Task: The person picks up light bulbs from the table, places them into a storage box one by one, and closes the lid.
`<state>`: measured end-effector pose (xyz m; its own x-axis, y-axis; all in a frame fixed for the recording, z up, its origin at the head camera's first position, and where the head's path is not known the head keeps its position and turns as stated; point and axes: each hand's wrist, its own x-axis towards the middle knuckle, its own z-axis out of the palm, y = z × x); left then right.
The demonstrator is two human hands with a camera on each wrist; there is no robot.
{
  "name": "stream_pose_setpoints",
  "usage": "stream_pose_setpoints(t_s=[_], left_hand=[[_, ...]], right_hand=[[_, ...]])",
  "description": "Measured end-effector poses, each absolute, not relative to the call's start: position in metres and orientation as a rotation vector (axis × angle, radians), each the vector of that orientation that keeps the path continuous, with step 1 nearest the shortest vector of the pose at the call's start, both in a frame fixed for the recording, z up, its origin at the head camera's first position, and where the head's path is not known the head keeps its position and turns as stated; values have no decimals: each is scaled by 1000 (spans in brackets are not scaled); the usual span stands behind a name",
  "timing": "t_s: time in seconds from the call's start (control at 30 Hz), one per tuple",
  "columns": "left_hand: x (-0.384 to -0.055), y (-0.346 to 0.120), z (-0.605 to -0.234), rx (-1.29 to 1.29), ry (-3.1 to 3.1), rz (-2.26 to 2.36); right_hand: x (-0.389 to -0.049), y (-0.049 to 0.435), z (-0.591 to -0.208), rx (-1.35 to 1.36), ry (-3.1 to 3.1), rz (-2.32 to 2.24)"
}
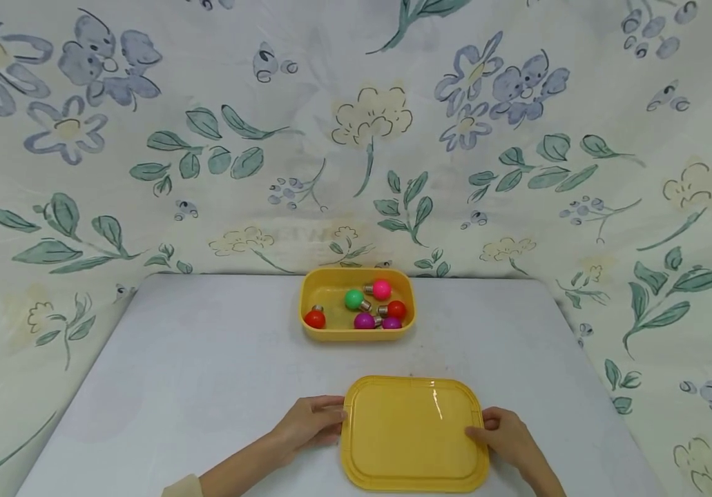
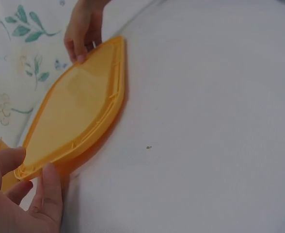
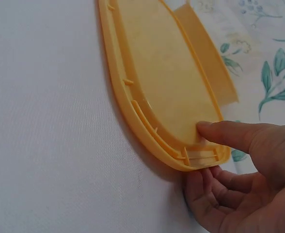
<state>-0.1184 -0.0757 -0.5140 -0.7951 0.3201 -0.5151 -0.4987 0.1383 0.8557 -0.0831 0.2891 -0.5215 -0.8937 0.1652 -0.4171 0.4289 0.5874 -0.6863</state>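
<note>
A yellow rectangular lid (image 1: pixel 414 435) with rounded corners is held between both hands, close to the table's front. At its left edge my left hand (image 1: pixel 311 424) holds the rim, thumb toward the upper face and fingers at the side in the left wrist view. The right hand (image 1: pixel 507 438) pinches the opposite edge, its thumb on the upper face and its other fingers curled below, as the right wrist view shows. Raised ribs run along the inner rim of the lid (image 3: pixel 164 77) there. Beneath the lid's edge a shadow falls on the table.
Farther back stands a yellow box (image 1: pixel 356 335) holding several small colored bulbs, among them a green bulb (image 1: pixel 353 299) and a pink bulb (image 1: pixel 382 289). The white table (image 1: pixel 206 359) meets a floral cloth (image 1: pixel 306 207) at its back and sides.
</note>
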Motion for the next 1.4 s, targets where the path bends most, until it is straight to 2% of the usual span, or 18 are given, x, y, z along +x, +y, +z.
stream_pose_setpoints(t_s=[0.47, 0.77, 1.13, 1.4], left_hand=[[-117, -76, -520, -10, 2075, 1544], [-122, -81, -516, 133, 2135, 1503], [-131, -87, -505, -3, 2204, 1528], [-142, -92, -495, 60, 2294, 1549]], right_hand=[[-90, 279, -522, 459, 2446, -1300], [-93, 277, -514, 242, 2357, -1388], [-109, 276, -503, 126, 2259, -1473], [-122, 271, -494, 81, 2294, -1512]])
